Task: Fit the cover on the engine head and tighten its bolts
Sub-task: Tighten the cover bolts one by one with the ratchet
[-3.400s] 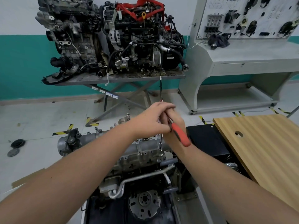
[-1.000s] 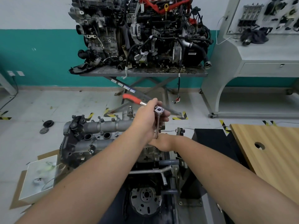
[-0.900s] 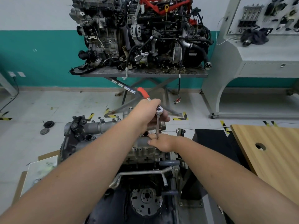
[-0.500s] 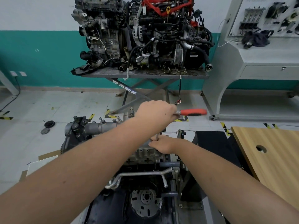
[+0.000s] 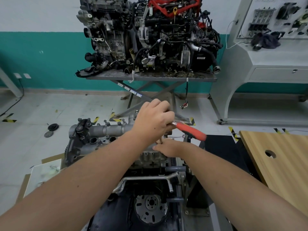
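From the head camera, the only container is a shallow white tray (image 5: 45, 170) on cardboard on the floor, at the left of the engine; something small lies inside it, but it is too blurred to tell what.

The cover (image 5: 106, 135) is a grey metal casting and it sits on top of the engine head (image 5: 150, 157), low in the middle of the view. It has round openings on top, and small bolts (image 5: 105, 121) stand along its far edge. The left hand (image 5: 154, 121) is closed around the head of a ratchet (image 5: 190, 130), whose red handle points to the right and slightly down. The right hand (image 5: 168, 147) rests on the cover just below, with its fingers at the thin extension under the ratchet; if they pinch it I cannot tell, because the left forearm hides a part.

Behind, a big engine (image 5: 150, 35) stands on a scissor table (image 5: 150, 77). A wooden board (image 5: 280, 155) is at the right, and a grey training bench (image 5: 266, 52) stands behind it. Two dark discs (image 5: 50, 130) lie on the floor at the left.
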A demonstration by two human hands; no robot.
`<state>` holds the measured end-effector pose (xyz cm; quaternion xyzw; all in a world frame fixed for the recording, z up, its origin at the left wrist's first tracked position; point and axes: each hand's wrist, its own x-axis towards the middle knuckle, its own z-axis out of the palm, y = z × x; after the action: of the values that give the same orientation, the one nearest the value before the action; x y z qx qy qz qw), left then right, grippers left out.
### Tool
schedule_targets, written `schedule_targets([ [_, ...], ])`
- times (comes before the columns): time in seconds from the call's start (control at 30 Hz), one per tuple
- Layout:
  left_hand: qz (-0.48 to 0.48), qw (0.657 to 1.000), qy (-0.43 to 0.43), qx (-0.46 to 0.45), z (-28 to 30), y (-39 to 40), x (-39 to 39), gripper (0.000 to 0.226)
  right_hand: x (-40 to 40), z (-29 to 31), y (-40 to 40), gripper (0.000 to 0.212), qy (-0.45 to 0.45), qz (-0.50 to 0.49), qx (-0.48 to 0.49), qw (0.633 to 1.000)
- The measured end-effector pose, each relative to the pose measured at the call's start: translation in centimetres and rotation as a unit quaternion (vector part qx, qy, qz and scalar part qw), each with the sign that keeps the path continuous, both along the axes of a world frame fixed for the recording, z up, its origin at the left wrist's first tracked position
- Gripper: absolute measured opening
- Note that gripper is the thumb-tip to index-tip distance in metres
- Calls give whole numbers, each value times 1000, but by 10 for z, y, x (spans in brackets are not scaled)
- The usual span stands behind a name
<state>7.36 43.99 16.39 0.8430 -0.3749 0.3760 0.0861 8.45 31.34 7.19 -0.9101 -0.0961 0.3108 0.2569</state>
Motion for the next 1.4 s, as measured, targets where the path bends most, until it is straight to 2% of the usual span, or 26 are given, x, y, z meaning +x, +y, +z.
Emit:
schedule_targets([
  [0.07, 31, 996, 55, -68, -11, -1, -3, 35, 2, 2, 0, 60, -15, 5, 24, 1000],
  [0.1, 21, 986, 122, -114, -15, -1, -7, 39, 3, 3, 0, 59, -20, 4, 38, 999],
  [0.13, -9, 966, 195, -168, -19, -2, -11, 45, 3, 3, 1, 58, -19, 2, 43, 999],
  [0.2, -70, 912, 282, -291, -22, -8, -18, 46, 2, 5, 3, 68, 9, 9, 66, 998],
  [0.23, -81, 871, 322, -361, -21, -14, -22, 43, 2, 4, 3, 70, 19, 7, 76, 997],
  [0.27, -78, 811, 382, -436, -17, -20, -25, 41, 2, 4, 3, 64, 21, 5, 77, 997],
  [0.33, -71, 642, 513, -566, -9, -33, -27, 44, 2, 2, 2, 47, 22, 7, 76, 997],
  [0.37, -80, 560, 555, -610, -6, -35, -26, 44, 3, 1, 1, 51, 17, 6, 74, 997],
  [0.4, -80, 499, 580, -639, -2, -34, -24, 39, 4, 0, 0, 56, 13, -2, 63, 998],
  [0.43, -61, 470, 599, -646, 3, -30, -20, 33, 4, -1, -1, 59, 11, -11, 50, 999],
  [0.47, -29, 469, 616, -632, 9, -26, -16, 27, 4, -2, -2, 61, 13, -17, 39, 999],
  [0.6, 53, 550, 685, -475, 36, -9, -2, 16, 5, -1, -3, 60, 25, -11, 35, 999],
  [0.7, 105, 654, 685, -304, 51, -4, 3, 18, 4, 0, -3, 61, 24, 2, 18, 1000],
  [0.73, 117, 677, 677, -264, 53, -5, 3, 19, 4, 0, -3, 61, 24, 6, 13, 1000],
  [0.9, 159, 724, 645, -184, 61, -13, 3, 21, 3, -1, -3, 64, 19, 11, 16, 1000],
  [1.07, 174, 841, 510, 43, 68, -19, 6, 27, 2, -2, -2, 64, 15, 6, 13, 1000],
  [1.13, 185, 886, 400, 143, 64, -22, 5, 25, 2, -2, -1, 60, 23, -9, 21, 999],
  [1.2, 166, 932, 246, 209, 50, -20, 1, 25, 1, -1, -1, 49, 31, -26, 28, 999],
  [1.27, 77, 975, 118, 169, 27, -14, -5, 33, 0, -2, 0, 37, 10, -16, 11, 1000],
  [1.33, 30, 998, 40, 26, 4, -8, -13, 47, -3, 0, 0, 39, -47, -1, 24, 999],
  [1.37, 27, 997, 46, -53, -6, -9, -14, 51, -5, 2, 0, 41, -70, -7, 58, 996],
  [1.4, 26, 988, 91, -120, -13, -12, -15, 52, -6, 3, -1, 41, -80, -16, 99, 992],
])
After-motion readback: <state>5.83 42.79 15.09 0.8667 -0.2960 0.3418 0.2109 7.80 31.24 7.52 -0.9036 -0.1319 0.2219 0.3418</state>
